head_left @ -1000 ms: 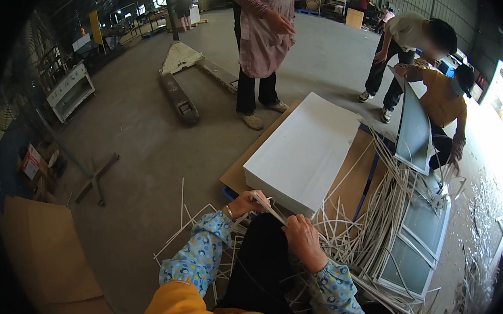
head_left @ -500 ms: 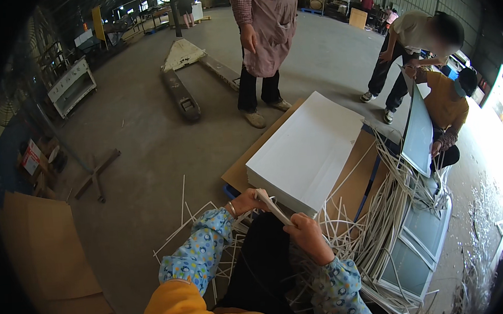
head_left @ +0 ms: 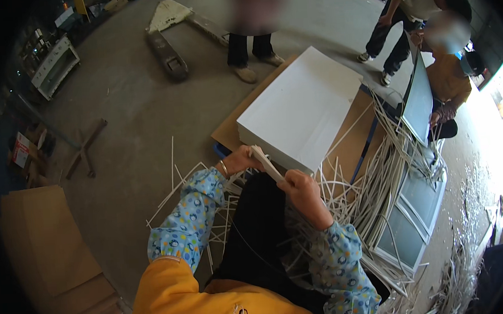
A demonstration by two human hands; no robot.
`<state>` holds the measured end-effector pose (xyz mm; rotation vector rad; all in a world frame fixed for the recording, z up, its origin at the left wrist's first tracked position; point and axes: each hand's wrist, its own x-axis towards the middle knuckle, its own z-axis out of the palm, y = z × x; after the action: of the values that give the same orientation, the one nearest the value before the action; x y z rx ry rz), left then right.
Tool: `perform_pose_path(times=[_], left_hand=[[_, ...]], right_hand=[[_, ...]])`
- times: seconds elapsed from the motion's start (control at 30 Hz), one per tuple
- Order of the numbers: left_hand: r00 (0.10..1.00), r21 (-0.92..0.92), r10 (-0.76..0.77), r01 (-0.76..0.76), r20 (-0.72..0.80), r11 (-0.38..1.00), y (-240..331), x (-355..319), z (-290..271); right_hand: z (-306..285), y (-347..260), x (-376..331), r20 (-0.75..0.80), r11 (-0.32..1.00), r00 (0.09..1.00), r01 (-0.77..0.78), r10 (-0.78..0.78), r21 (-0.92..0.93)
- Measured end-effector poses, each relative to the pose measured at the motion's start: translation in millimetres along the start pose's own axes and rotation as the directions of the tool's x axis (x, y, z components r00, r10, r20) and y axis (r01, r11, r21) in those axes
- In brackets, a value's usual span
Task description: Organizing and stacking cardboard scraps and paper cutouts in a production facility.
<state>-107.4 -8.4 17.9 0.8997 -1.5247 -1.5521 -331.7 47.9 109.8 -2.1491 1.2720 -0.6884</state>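
My left hand [head_left: 241, 160], with a bracelet at the wrist, is closed around the far end of a short, flat whitish strip [head_left: 268, 165]. The near end of that strip is gripped by my right hand [head_left: 304, 192], its fingers curled in a fist. Held slantwise above my dark-trousered knee, the strip is close to the near edge of a stack of large white sheets [head_left: 306, 105]. Whether it is one piece or several pressed together I cannot tell. Patterned blue sleeves cover both forearms.
Brown cardboard [head_left: 227, 132] lies beneath the stack. Tangled white strips [head_left: 370, 207] spread at the right, beside framed glass panels [head_left: 409, 242]. Two people handle an upright panel [head_left: 418, 109]. Beyond stand another person's legs [head_left: 248, 50] and a pallet jack [head_left: 167, 44]. Cardboard sheets [head_left: 52, 244] lie left.
The view has tilted down, so the stack and hands appear higher. Both hands keep hold of the strip, and my right fist has turned slightly. The person beyond the stack remains standing.
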Motion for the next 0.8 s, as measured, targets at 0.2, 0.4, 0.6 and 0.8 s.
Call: perform_pose_path(times=[0.2,0.4,0.6,0.8], left_hand=[[0.998,-0.118,-0.063,0.064,0.01,0.991,4,2,3],[1.0,-0.026,-0.002,0.002,0.013,1.0,-1,-1,-1],[0.997,0.002,-0.011,0.011,0.072,1.0,-5,10,0],[1.0,0.272,-0.014,0.013,0.002,0.962,-11,-4,-4]], right_hand=[[-7,-9,6,0.084,0.985,0.996,0.035,-0.021,-0.169],[3,-2,11,0.212,0.997,0.977,0.008,0.009,-0.082],[6,20,11,0.313,0.941,0.945,-0.187,0.094,0.283],[7,14,8,0.294,0.907,0.956,-0.14,0.019,0.398]])
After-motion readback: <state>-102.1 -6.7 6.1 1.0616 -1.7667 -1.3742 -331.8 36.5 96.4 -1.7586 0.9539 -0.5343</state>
